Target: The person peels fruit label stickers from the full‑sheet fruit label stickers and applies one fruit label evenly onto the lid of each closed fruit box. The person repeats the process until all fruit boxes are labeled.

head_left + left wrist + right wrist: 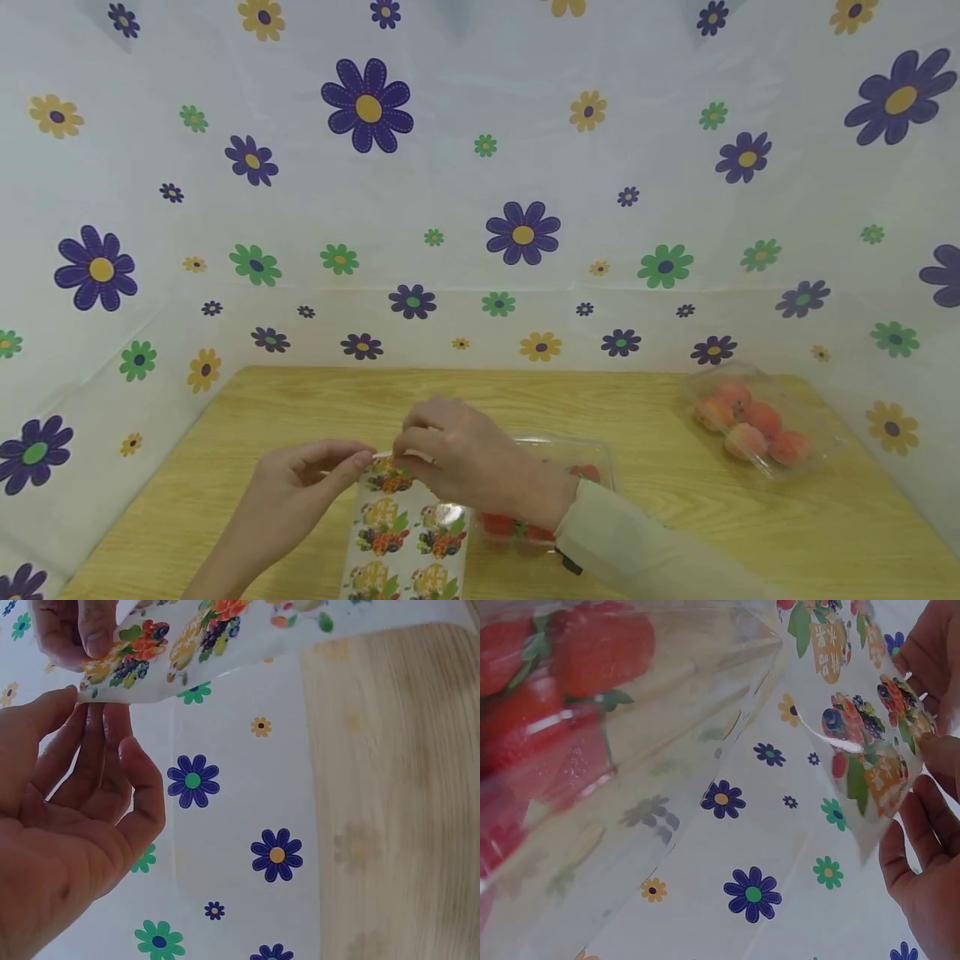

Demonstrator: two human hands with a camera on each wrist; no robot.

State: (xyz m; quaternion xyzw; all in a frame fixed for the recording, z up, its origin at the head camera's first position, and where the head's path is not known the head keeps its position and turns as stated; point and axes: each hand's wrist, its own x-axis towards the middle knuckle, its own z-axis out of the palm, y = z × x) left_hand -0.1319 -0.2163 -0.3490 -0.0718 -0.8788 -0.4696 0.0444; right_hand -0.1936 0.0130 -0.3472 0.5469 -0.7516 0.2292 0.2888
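Sheet (pixel 406 542) of fruit prints is held raised at its top end, in front of the left forearm's inner side and just left of the red fruit box (pixel 611 468). Its corner is pinched between thumb and fingertips of the left hand (pixel 296 492); the other fingers are loosely bent. By the right hand (pixel 453 450), thumb and fingertips are closed on the same end, just beside the left grip. Whether a single print is lifted there cannot be told, the contact being covered by fingers.

Judged: the edge is gripped from both sides so that the thin sheet is steadied while its corner is worked. The prints are turned upward, presumably for easy viewing. The red fruit box is placed within close reach, under the right forearm; the peach box (pixel 797 414) is set well apart at the far right of the surface (pixel 300 400), probably to leave working room.
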